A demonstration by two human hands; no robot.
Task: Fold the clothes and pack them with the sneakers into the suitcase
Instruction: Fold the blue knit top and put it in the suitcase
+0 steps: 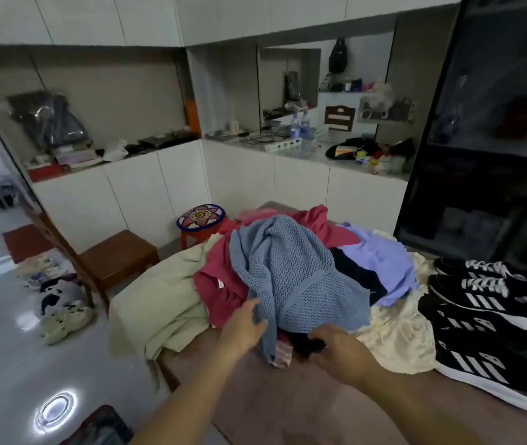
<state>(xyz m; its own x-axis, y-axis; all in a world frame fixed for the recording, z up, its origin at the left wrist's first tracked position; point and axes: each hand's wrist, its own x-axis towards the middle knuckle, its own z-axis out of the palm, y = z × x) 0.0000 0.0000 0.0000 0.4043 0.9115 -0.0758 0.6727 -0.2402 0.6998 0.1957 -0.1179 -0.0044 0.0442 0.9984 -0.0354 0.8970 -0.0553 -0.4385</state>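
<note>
Gripping the near hem of the blue knit top (291, 274), your left hand (243, 326) has its thumb over the fabric and its fingers tucked under it. Your right hand (336, 348) sits just beside it, fingers curled down into a black garment (307, 343) that pokes out from under the knit. Between your two hands a strip of striped cloth (283, 351) hangs out of the pile.

The blue knit top lies draped over the heap just beyond both hands. A red garment (220, 293) spreads under it, beyond and to the left of your left hand. Farther left, a beige cloth (165, 293) hangs over the corner of the mauve-covered surface (288, 403) that carries it all. Beyond your right hand a lilac garment (381, 261) lies against the knit, and a cream satin piece (397, 335) is spread just to the right of that hand.

Four black sneakers (480, 316) with white stripes stand in a row on the same surface, well to the right of your right hand, past the cream satin piece. A black glass cabinet (487, 155) rises behind them.

Down by your left forearm, at the frame's bottom edge, sits a dark object with a red rim (101, 425); you cannot tell whether it is the suitcase. Far to the left of your left hand, a wooden stool (117, 255) and a round patterned stool (201, 216) stand on the floor, with loose shoes (59, 303) scattered beyond.
</note>
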